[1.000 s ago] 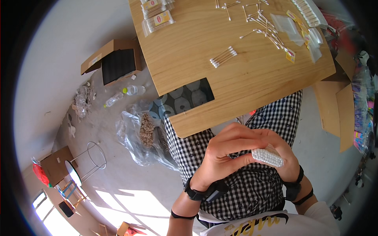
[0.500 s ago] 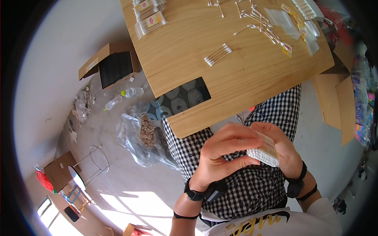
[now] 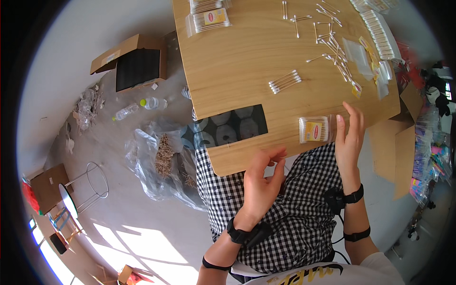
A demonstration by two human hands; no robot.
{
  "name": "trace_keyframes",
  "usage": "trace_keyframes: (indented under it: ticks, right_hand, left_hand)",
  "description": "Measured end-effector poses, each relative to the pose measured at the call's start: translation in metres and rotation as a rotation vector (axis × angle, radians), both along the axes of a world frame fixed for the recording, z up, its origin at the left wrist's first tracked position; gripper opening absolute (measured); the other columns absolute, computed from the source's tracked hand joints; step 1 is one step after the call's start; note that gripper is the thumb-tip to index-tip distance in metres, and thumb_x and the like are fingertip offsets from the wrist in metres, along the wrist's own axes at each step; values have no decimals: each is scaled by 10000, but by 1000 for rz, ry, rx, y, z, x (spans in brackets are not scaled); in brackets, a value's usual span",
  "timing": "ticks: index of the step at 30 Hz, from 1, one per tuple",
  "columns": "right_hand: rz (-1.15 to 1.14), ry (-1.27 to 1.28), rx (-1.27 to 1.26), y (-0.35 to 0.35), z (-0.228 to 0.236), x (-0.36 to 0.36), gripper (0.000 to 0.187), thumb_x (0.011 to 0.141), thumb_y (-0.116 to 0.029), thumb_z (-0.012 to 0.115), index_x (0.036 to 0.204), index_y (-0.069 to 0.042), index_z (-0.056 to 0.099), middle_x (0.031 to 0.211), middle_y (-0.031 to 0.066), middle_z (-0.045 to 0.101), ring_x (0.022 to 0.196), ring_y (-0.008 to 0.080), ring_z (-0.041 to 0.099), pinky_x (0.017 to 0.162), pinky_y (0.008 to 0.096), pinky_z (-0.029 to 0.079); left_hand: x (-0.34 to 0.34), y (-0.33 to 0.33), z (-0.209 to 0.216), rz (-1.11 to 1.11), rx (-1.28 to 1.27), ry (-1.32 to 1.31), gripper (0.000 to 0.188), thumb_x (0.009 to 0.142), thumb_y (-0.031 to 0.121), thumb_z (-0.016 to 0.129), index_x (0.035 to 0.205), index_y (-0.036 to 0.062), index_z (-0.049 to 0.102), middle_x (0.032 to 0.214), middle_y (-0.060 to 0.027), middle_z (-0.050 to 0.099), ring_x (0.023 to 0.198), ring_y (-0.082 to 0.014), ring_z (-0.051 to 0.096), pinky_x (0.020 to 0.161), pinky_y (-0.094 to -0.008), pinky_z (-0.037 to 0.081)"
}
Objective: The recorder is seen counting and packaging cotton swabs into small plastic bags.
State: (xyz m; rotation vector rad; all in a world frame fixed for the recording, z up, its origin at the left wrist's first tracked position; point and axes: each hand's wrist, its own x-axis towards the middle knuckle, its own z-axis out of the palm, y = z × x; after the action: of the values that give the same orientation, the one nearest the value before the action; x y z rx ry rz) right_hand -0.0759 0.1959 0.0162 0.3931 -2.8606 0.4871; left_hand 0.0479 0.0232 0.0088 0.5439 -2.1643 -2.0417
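A clear bag of cotton swabs (image 3: 314,130) with a yellow label lies flat near the table's front edge. Just right of it is my right hand (image 3: 350,130), its fingers apart and nothing in them. My left hand (image 3: 264,178) hovers over my lap by the table's front edge, thumb and fingers parted and holding nothing. Farther back on the wooden table (image 3: 237,61) a small row of cotton swabs (image 3: 285,81) lies side by side. Many loose cotton swabs (image 3: 336,54) are scattered behind it to the right.
Packed swab bags (image 3: 209,20) sit at the far left of the table, and stacked ones (image 3: 378,35) at the far right. Empty clear sleeves (image 3: 358,57) lie beside those. A dark patterned sheet (image 3: 232,126) covers the front left corner. Cardboard boxes (image 3: 389,147) stand on the floor.
The bag of swabs, held in both hands before, now lies on the table. My hands have let go and parted, the right reaching forward. The view has shifted.
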Motion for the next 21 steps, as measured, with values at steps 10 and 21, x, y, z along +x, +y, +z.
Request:
trace_keyframes:
  ticks: [10,21]
  right_hand:
    - [231,-11,264,-51,-22,-25,454,938,-152,428,1368,-44,333,1431,150,315,1362,349,202,1103,525,140]
    - [252,10,395,-60,-15,-23,422,922,-130,446,1334,-55,398,1407,130,357,1360,320,228,1097,538,138]
  left_hand:
    - [2,-11,-6,-86,130,-9,227,769,-122,529,918,17,630,836,-74,631,693,-165,594,570,-246,455]
    - [-1,-11,-7,-48,137,41,235,764,-124,518,924,12,625,854,-86,623,676,-167,591,508,-246,454]
